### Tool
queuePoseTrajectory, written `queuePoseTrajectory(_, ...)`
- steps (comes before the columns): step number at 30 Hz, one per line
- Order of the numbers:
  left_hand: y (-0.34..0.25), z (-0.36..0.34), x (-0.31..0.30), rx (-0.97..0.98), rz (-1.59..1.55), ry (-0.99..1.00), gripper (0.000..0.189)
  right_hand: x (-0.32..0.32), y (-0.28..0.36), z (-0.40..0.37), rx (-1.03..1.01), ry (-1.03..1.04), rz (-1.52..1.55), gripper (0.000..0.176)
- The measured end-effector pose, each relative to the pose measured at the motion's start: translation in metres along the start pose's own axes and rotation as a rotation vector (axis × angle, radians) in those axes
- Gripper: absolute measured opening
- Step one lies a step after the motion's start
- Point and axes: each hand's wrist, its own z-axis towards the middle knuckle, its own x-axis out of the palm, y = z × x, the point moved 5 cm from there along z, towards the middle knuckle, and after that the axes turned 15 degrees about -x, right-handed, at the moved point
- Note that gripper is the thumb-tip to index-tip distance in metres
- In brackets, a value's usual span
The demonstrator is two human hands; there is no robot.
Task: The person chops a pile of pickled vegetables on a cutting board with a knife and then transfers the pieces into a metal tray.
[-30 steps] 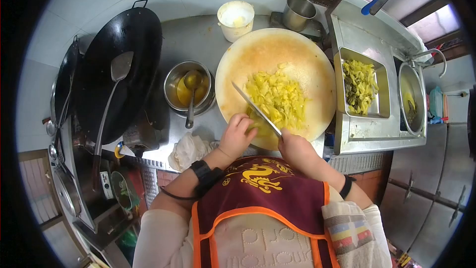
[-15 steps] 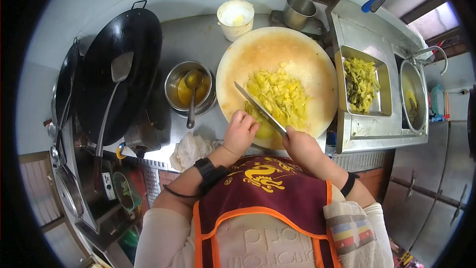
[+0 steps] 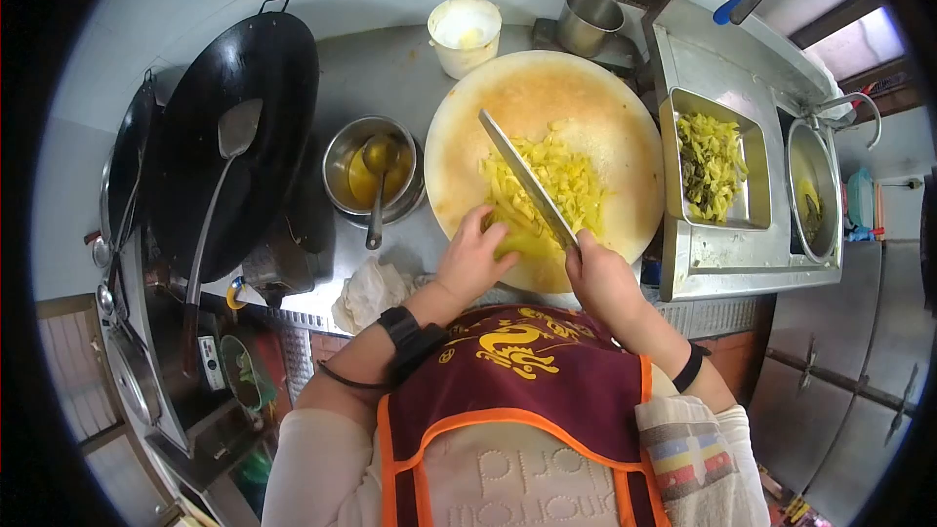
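My right hand [image 3: 602,278] is wrapped around the handle of a kitchen knife [image 3: 530,182], whose long blade slants up and left across the round cutting board [image 3: 464,127]. Chopped yellow-green leafy vegetable [image 3: 571,181] is heaped on the board, behind and to the right of the blade. On the blade's near side, larger yellow-green pieces [image 3: 522,239] lie by my left hand [image 3: 473,254]. That hand has its fingers bent and apart, fingertips right at these pieces.
Left of the board stand a metal pot [image 3: 337,171] with a ladle [image 3: 378,185] in yellow liquid and a black wok [image 3: 239,68] holding a spatula [image 3: 236,132]. A white tub [image 3: 464,59] is behind. At right are a metal tray [image 3: 752,151] of chopped greens and a sink [image 3: 823,137].
The knife and my right hand have shifted right and the blade tip has moved away from me. My left fingers, earlier closer together on the greens, have spread apart.
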Motion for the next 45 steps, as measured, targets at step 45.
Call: queuePoseTrajectory(45,0.011,0.001,0.006,-0.036,-0.080,-0.158,0.038,-0.029,-0.005,-0.019,0.038,-0.118,0.217,0.017)
